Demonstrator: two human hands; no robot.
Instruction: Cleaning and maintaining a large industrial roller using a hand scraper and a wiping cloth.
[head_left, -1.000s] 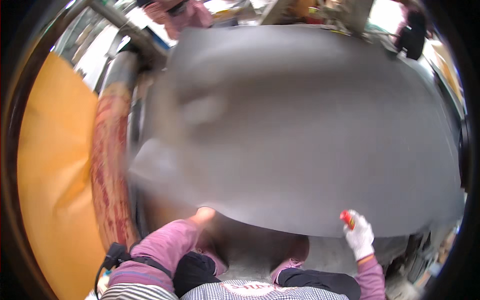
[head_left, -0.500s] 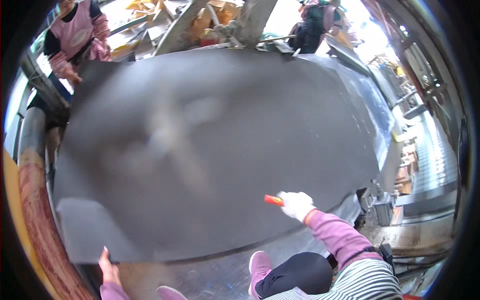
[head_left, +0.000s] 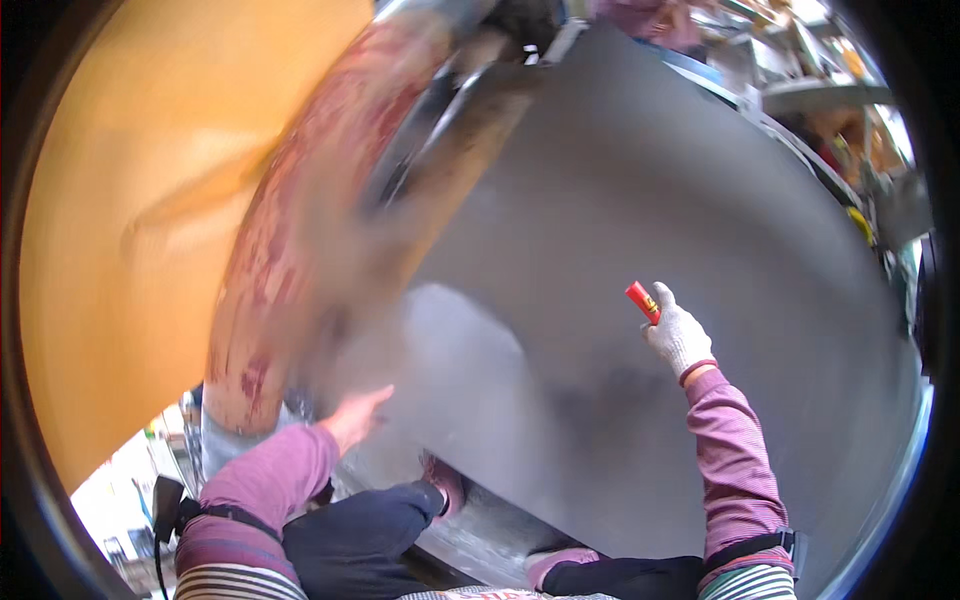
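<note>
A large dark grey sheet [head_left: 600, 240] spreads before me, with a paler patch [head_left: 455, 340] at its near left corner. My bare left hand [head_left: 355, 418] is at that corner, thumb stretched over the top and the other fingers mostly hidden at the edge; it appears to grip the sheet. Over the sheet, to the right, my right hand [head_left: 682, 338] in a white knit glove is closed around a short red stick-like tool [head_left: 643, 300] with a yellow mark. Its tip points up and left, and its exact kind does not show.
A thick, scuffed red-brown roller or pipe [head_left: 270, 260] runs along the left, beside a broad yellow-orange panel [head_left: 140, 200]. My shoes [head_left: 445, 485] stand below the near edge. At the far right lies a clutter of scraps [head_left: 840, 140]. Part of another person [head_left: 650, 20] shows at the top.
The view has swung left, bringing the roller and yellow panel closer in. My left hand stays at the sheet's corner. The red tool remains in my right hand, now tilted more upward.
</note>
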